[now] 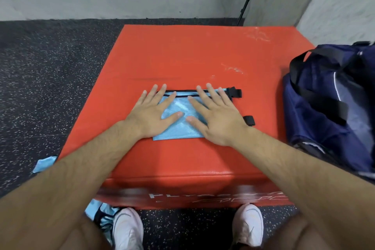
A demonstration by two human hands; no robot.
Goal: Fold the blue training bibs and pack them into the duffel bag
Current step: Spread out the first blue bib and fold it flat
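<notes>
The left hand [154, 112] and right hand [216, 116], fingers straight and spread, press flat on a folded light-blue mesh training bib [178, 132] with black edging, which lies beneath both palms on a red vinyl padded box [182, 55]. Black strap tabs [236, 92] poke out past the right hand's fingertips. Well to the right of that hand sits a navy fabric duffel bag [324, 107], its top open; its contents cannot be made out. More light-blue fabric [44, 163] lies on the speckled black floor [50, 87], left of the left forearm.
</notes>
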